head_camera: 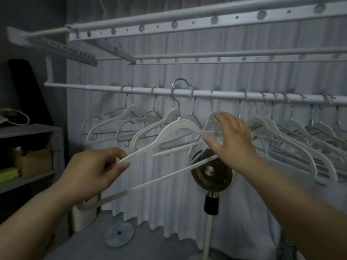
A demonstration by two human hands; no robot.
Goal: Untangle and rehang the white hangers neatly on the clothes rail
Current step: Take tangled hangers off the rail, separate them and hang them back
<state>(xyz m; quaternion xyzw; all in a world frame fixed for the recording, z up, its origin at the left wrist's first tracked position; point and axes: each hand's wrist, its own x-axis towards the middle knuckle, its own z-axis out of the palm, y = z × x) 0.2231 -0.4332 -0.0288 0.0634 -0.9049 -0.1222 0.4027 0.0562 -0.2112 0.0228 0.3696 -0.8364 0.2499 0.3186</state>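
A white hanger (169,132) is lifted off the clothes rail (216,94); its metal hook rises just above the rail near the middle. My left hand (93,169) pinches the hanger's left arm between thumb and fingers. My right hand (232,139) is spread with straight fingers against the hanger's right end, among the neighbouring hangers. Several white hangers (293,139) hang crowded on the rail's right part, and a few more hangers (112,124) hang to the left, some overlapping.
A standing fan (211,171) on a pole stands right below the hands. A round base plate (119,236) lies on the floor. A shelf unit (28,132) with boxes is at the left. Higher rails (187,21) run overhead; a white curtain hangs behind.
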